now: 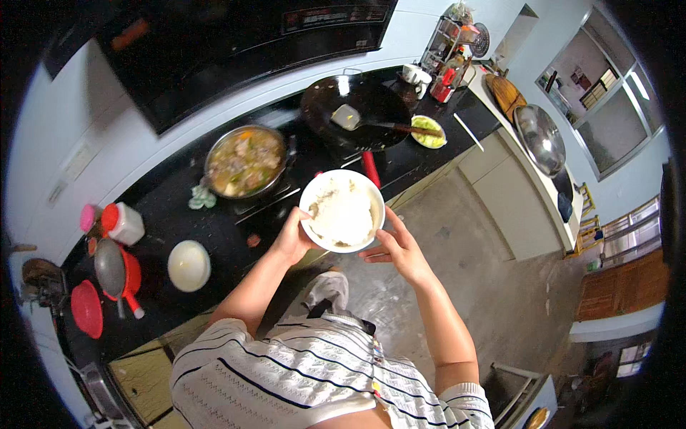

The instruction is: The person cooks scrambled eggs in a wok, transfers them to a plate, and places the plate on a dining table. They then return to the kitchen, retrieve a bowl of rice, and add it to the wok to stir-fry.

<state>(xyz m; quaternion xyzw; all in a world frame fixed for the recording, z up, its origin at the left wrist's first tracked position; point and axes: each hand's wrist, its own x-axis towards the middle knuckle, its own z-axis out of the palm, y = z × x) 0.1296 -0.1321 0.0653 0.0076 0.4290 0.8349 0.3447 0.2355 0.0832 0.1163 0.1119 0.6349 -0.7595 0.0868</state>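
Head view, clock read from the centre. A white bowl (346,247) of rice is there, held up in front of the torso and hiding part of the counter (168,214) edge behind it. I log the left grip (291,239) as grasping its lower-left side. The right grip (400,252) lies against the lower-right side, fingers partly spread; I cannot tell whether it carries weight.

Surroundings: just past the rim, at 1 o'clock, a red handle (369,169) ends at the bowl's outline. Farther along 1 o'clock I note bottles (446,80) beside a rack. A large metal lid (539,139) leans between 2 and 3. A crumpled green-and-white cloth (202,197) lies between 9 and 10, near the pot. A white jar (128,225) with a red lid stands at 9.

Containers: at 10, a round pot (277,180) is nearly full of chunky stew in broth. At 12, a black wok (321,114) holds a spatula (346,116); its wooden handle crosses the wok rim and overlaps a small dish (431,146) of pale green food. Between 8 and 9, a second pale bowl (189,266); I cannot make out its contents.
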